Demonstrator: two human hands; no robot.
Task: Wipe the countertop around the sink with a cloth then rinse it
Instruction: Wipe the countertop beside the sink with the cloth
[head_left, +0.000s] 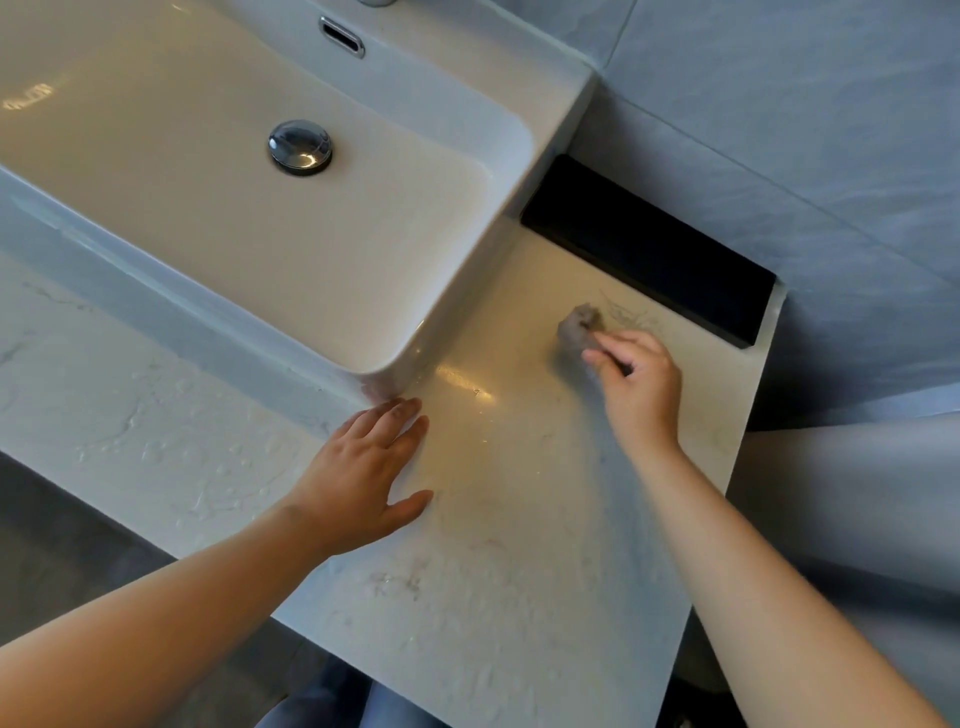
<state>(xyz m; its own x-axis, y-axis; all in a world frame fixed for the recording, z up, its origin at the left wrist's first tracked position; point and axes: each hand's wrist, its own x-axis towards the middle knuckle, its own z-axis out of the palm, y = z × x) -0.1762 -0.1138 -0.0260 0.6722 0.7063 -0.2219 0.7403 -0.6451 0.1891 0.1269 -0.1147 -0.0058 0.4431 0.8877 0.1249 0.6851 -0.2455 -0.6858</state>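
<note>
the right hand (636, 382) pinches a small grey cloth (579, 326) with curled fingers and holds it on the countertop (519, 571), to the right of the sink (291, 249) and near a black box (649, 249) by the wall. the cloth looks blurred. the left hand (363, 467) lies flat on the countertop, fingers straight and a little spread, its fingertips just beside the sink's front corner. water drops lie on the countertop in front of the sink.

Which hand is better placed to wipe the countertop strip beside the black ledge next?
Right. The right hand holds the cloth on the countertop near the black ledge; the left hand lies flat, empty, by the sink corner.
</note>
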